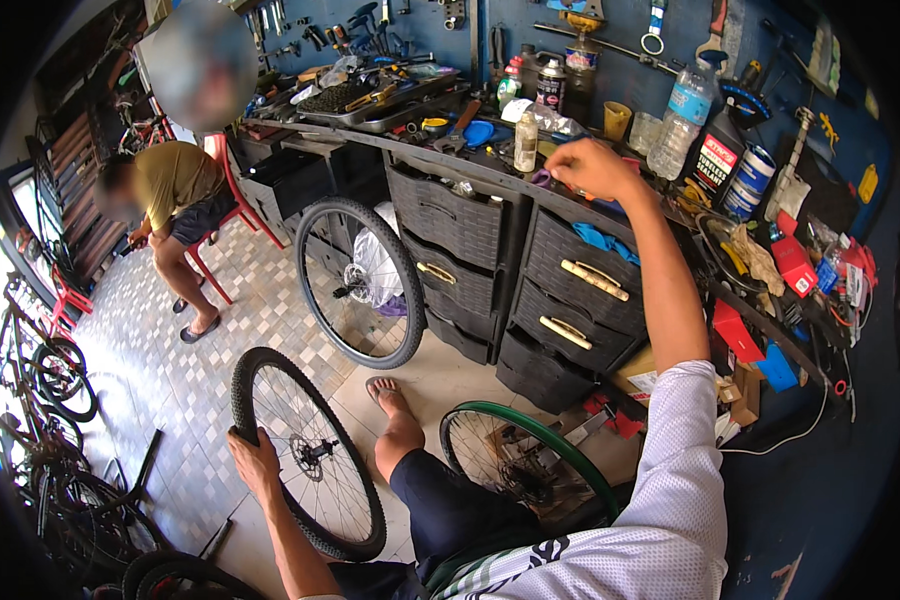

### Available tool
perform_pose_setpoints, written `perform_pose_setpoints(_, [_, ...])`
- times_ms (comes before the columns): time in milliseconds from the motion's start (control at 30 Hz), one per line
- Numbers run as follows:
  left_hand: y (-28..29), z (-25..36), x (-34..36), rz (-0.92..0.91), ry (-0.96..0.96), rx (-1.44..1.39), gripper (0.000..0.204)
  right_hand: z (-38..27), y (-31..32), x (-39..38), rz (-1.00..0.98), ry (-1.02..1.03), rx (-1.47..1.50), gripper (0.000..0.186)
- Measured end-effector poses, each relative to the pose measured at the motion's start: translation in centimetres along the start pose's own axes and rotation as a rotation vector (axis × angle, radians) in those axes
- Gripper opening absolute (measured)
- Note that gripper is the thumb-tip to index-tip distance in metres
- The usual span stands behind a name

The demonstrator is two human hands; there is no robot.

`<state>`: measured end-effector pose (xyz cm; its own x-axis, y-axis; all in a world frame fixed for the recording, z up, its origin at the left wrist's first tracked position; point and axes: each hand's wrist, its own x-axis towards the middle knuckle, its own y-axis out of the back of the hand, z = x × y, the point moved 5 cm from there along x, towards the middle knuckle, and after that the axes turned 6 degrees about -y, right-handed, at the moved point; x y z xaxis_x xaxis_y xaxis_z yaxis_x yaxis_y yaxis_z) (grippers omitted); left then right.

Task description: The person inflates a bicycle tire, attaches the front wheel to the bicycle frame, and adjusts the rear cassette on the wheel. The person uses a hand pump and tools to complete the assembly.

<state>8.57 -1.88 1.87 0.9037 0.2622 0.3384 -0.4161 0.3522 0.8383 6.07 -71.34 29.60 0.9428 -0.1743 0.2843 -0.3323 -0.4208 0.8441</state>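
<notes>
My left hand (255,460) is closed round the knobby black tyre of a bicycle wheel (315,452), which stands upright on the floor beside my leg. A disc rotor and hub show at its middle. My right hand (598,168) reaches over the front edge of the cluttered workbench (440,150). Its fingers bend down and close together; whatever they hold, if anything, is too small to make out. Close to those fingertips lies a small purple piece (542,178). Left of them stands a small bottle with pale contents (526,142).
Another wheel (360,285) leans on the woven-front drawers (450,215); a green-rimmed wheel (530,425) stands by my leg. Clear plastic bottle (682,120), black bottle (715,150) and cans crowd the bench. A person (180,190) sits on a red chair (245,205). Bicycles (45,400) line the left.
</notes>
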Motion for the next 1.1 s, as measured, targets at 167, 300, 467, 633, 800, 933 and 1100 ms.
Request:
perform_pose_setpoints(167, [-0.2, 1.2, -0.6, -0.001, -0.029, -0.002, 0.059, -4.3, -3.8, 6.4, 0.17, 0.122, -0.171, 0.02])
perform_pose_setpoints(300, [-0.2, 1.3, -1.1, -0.017, 0.004, -0.03, 0.058, -3.4, -8.1, 13.8, 0.141, 0.001, -0.348, 0.029])
perform_pose_setpoints(467, [2.0, -2.6, -2.2, 0.047, 0.026, -0.009, 0.058, -1.5, -12.7, 20.6, -0.013, 0.043, -0.395, 0.026])
perform_pose_setpoints(633, [2.7, -4.6, -2.7, 0.016, 0.093, -0.083, 0.056, 4.2, -13.3, 23.4, -0.04, 0.165, -0.453, 0.016])
perform_pose_setpoints(800, [4.7, -8.0, -3.7, 0.042, 0.1, 0.023, 0.061, 7.4, -15.8, 25.2, -0.082, -0.013, -0.344, 0.018])
perform_pose_setpoints(933, [2.5, -8.6, -3.9, 0.074, 0.117, -0.127, 0.057, 6.4, -6.0, 27.4, 0.054, 0.07, -0.235, 0.034])
perform_pose_setpoints(1100, [4.5, -11.9, -4.2, 0.074, 0.186, -0.3, 0.053, -7.8, -15.7, 16.8, -0.071, 0.163, 0.461, 0.033])
